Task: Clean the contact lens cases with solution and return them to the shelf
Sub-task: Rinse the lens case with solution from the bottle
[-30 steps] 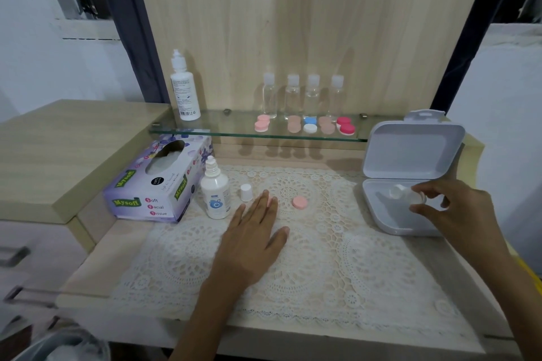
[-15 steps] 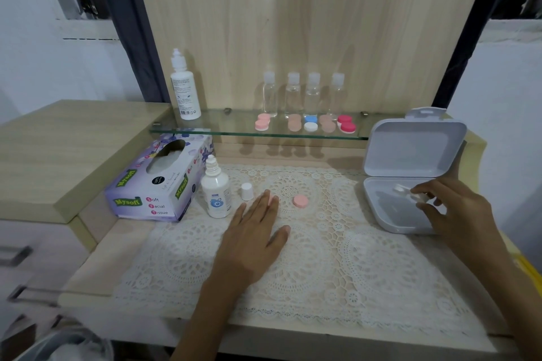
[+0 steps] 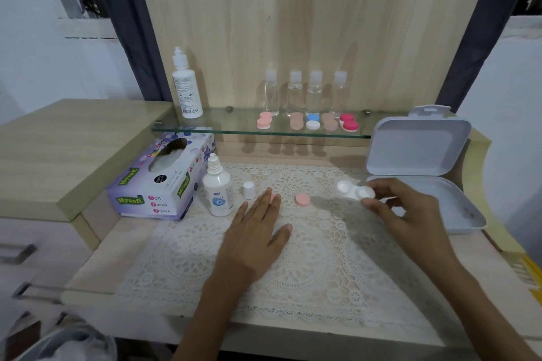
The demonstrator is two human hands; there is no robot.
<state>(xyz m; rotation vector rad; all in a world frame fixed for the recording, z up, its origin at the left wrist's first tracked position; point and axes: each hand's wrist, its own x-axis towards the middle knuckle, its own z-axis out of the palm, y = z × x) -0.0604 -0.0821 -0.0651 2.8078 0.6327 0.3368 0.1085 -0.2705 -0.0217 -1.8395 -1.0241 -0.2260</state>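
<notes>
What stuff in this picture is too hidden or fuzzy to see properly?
Head view:
- Pink thing: mostly under the left hand.
- White lens case: blurred, one end covered by the right hand.
- Tall bottle label: print too small.
- Grey object: blurred, cut off by the bottom-left corner.
</notes>
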